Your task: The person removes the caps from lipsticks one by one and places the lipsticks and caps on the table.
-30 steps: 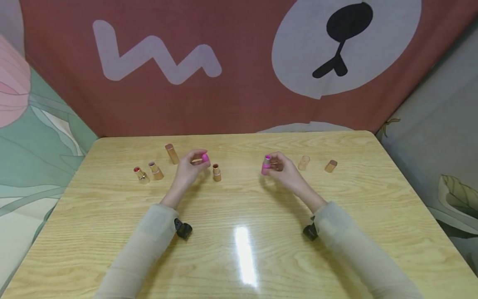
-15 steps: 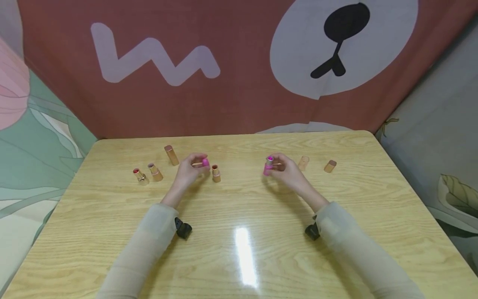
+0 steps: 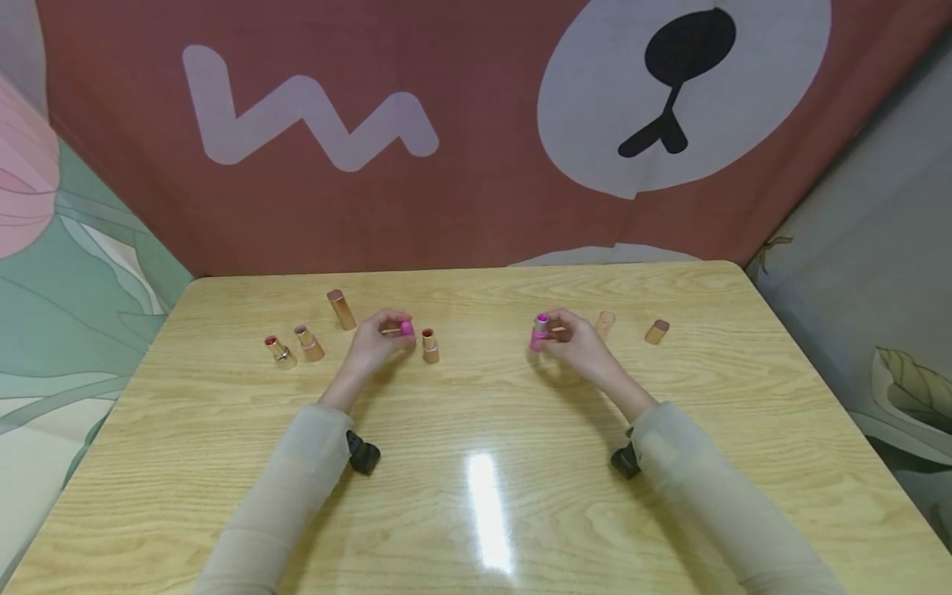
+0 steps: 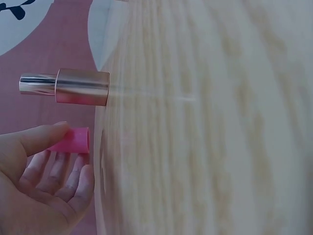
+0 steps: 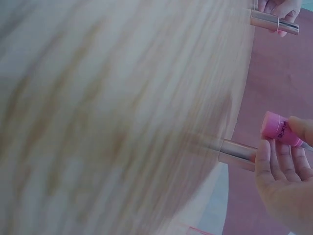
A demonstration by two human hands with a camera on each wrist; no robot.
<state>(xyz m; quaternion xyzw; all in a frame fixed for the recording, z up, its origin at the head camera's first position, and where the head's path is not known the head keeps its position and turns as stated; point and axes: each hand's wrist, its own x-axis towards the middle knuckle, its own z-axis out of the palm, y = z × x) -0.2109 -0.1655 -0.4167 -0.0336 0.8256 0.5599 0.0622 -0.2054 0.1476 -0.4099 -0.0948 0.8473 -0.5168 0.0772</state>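
My left hand pinches a small bright pink lipstick cap between thumb and fingers, low over the table. Just right of it a rose-gold lipstick stands upright without a cap. Farther right, my right hand grips a pink lipstick tube by its sides. The tube is uncapped, its silver collar and pink tip pointing up in the head view. Dark lettering runs along its pink base in the right wrist view. Part of the tube is hidden behind the thumb.
Left of my left hand stand two uncapped lipsticks, one red-tipped and one gold, and a tall copper cap. Beyond my right hand are a clear cap and a short copper cap. The table's far edge meets a printed cloth.
Both hands have come slightly lower and nearer, still holding the pink cap and the pink lipstick tube. The right hand has also shifted a little rightward. The standing lipsticks and caps stay put.
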